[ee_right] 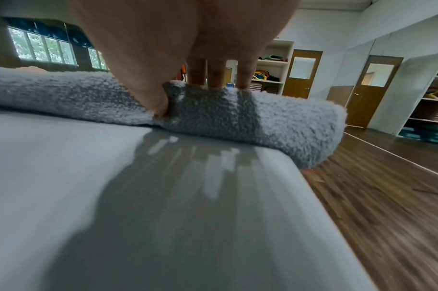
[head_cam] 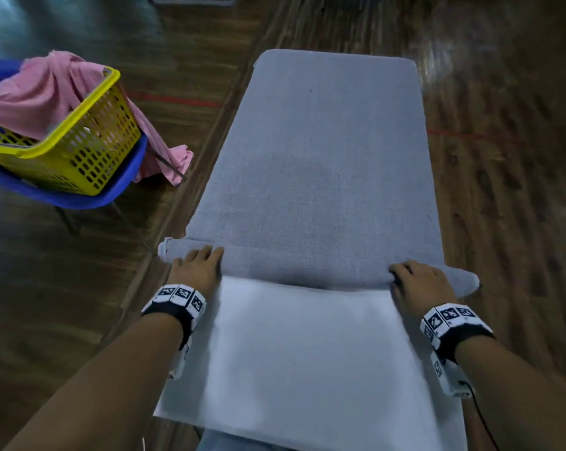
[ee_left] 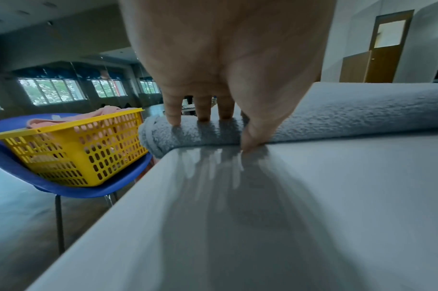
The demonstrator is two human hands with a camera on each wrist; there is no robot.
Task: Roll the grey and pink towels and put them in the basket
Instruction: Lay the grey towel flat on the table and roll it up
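Observation:
A grey towel (head_cam: 314, 157) lies flat along the white table (head_cam: 307, 353), its near end wound into a roll (head_cam: 307, 268) across the table. My left hand (head_cam: 197, 268) holds the roll's left end, fingers (ee_left: 200, 110) over the top and thumb at its near base. My right hand (head_cam: 421, 284) holds the right end the same way, its thumb (ee_right: 158, 102) pressed into the roll (ee_right: 287, 126). The pink towel (head_cam: 41, 96) hangs unrolled over the yellow basket (head_cam: 89, 151) at the left, one end trailing down its side.
The basket (ee_left: 83, 153) sits on a blue chair (head_cam: 125, 180) left of the table. Both ends of the roll overhang the table's sides. Wooden floor surrounds the table. In the right wrist view, doors (ee_right: 302, 72) and shelves stand far behind.

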